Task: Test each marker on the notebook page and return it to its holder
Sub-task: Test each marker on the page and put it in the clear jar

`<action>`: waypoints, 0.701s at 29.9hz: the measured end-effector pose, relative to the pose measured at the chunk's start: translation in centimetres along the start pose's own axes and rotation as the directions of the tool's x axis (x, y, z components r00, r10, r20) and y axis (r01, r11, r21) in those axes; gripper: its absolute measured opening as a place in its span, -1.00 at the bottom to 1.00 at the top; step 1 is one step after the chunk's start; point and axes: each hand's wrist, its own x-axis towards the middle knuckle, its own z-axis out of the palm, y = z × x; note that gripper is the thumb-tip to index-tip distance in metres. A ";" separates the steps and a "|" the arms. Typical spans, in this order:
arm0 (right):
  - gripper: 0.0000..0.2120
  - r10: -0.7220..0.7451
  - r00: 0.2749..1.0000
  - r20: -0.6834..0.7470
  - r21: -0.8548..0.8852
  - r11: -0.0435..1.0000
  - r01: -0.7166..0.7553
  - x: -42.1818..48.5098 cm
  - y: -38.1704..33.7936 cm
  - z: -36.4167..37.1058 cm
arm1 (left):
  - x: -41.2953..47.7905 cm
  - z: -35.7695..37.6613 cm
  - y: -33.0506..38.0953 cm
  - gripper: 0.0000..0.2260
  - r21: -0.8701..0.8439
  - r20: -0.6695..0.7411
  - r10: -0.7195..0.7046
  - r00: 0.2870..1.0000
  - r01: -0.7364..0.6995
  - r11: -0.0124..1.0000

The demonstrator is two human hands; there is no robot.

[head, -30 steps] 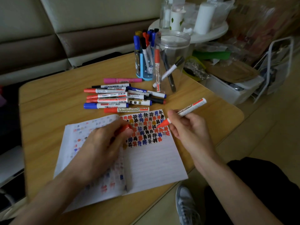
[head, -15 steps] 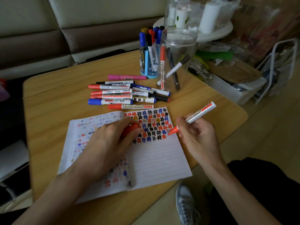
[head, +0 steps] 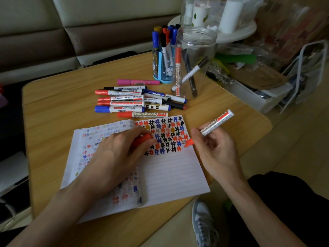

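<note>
Head view: right hand [head: 219,154] grasps an uncapped red whiteboard marker [head: 219,120] by the barrel, fingers curled round it, nib pointing down-left and sitting at the right edge of the notebook [head: 170,175], level with the lowest rows of marks; whether the nib touches paper cannot be told. Left hand [head: 121,154] lies on the notebook near its spine and pinches the red cap [head: 143,139] in its fingertips. Right page: upper part filled with hash marks in red, black, blue and some yellow; lower part is bare ruled lines. Left page shows fainter marks. Beyond the notebook's far edge, about 12 capped markers lie in a loose pile [head: 135,102] mid-desk [head: 53,107]. Near the far right corner, a blue holder [head: 161,72] stands packed with markers, and just beside it a clear jar [head: 195,50] contains 3. Judgement: task is in mid-run. Many tests are logged on the page and some markers are housed. Left to do: finish this red test, recap, return it, then work through the pile, whose tested status the frame does not show.
</note>
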 end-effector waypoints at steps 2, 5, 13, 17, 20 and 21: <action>-0.91 0.026 1.000 -0.003 0.023 0.999 -0.026 0.2 0.1 -0.1 | 0.0 0.0 0.0 -0.73 -0.004 0.000 -0.001 1.000 0.001 1.000; -0.93 0.068 0.998 0.009 0.065 0.996 -0.068 0.3 -0.1 -0.3 | 0.0 -0.1 0.1 -0.73 -0.011 0.005 0.004 1.000 -0.004 1.000; -0.92 0.000 1.000 -0.025 -0.005 1.000 0.000 0.0 0.0 0.1 | 0.0 0.0 -0.1 -0.70 -0.012 0.007 0.014 1.000 -0.014 1.000; -0.92 0.037 0.999 -0.010 0.056 0.998 -0.036 0.2 0.1 0.0 | 0.0 0.0 -0.1 -0.71 -0.002 0.006 0.021 1.000 -0.021 1.000; -0.87 -0.016 1.000 0.023 -0.001 1.000 0.016 0.0 0.1 0.2 | -0.1 0.0 0.0 -0.69 0.002 0.009 0.011 1.000 -0.011 1.000; -0.88 -0.030 0.999 0.026 -0.011 0.999 0.031 0.0 0.1 0.2 | -0.1 0.0 0.1 -0.69 0.002 0.009 0.007 1.000 -0.007 1.000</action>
